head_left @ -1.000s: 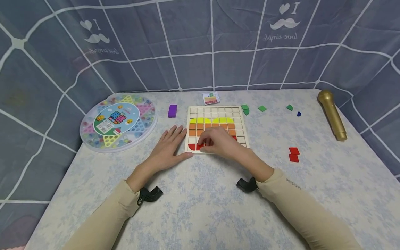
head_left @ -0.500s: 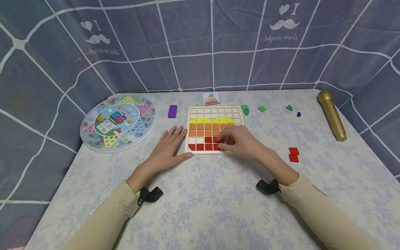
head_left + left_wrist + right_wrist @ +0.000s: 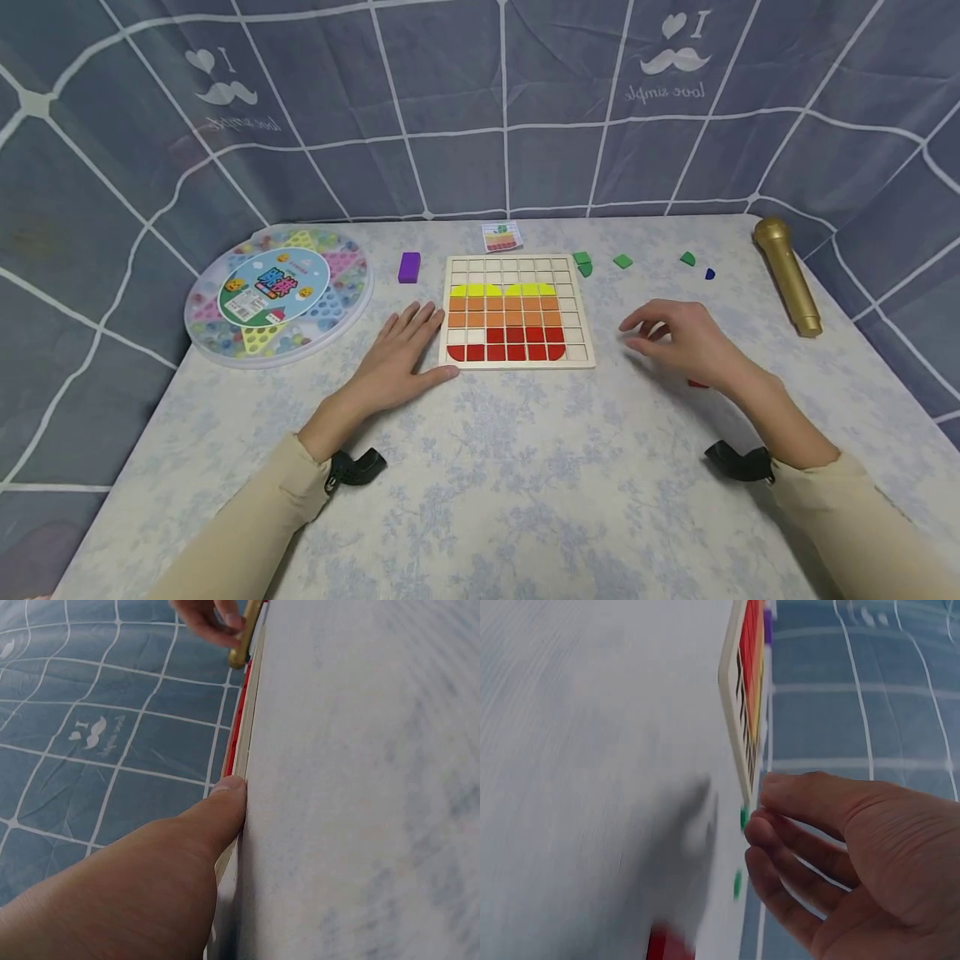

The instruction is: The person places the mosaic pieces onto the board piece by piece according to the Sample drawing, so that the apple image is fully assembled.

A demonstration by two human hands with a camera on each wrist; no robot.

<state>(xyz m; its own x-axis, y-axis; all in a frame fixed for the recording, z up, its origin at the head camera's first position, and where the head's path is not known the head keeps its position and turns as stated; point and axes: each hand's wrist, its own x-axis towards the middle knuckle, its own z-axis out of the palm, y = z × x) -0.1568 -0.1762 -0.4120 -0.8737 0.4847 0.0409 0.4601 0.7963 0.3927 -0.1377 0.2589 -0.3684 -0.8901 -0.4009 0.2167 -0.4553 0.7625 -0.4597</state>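
My left hand lies spread on the table, its thumb touching the near left corner of the wooden grid board. Rows of red pieces, orange pieces and yellow pieces fill part of the board; two cells at the left of the second red row are bare. To the board's right, my right hand hovers above the table with loosely bent fingers and nothing visible between them. A loose red tile shows partly beneath it, also a red tile in the right wrist view.
Green pieces and a small blue piece lie at the back right. A gold microphone-shaped object lies farther right. A purple block, a picture card and a round game box stand behind and left.
My right hand has moved off the board to the right, over the loose red tiles. The bottom red row now shows a rounded piece at its right end. My left hand stays put.
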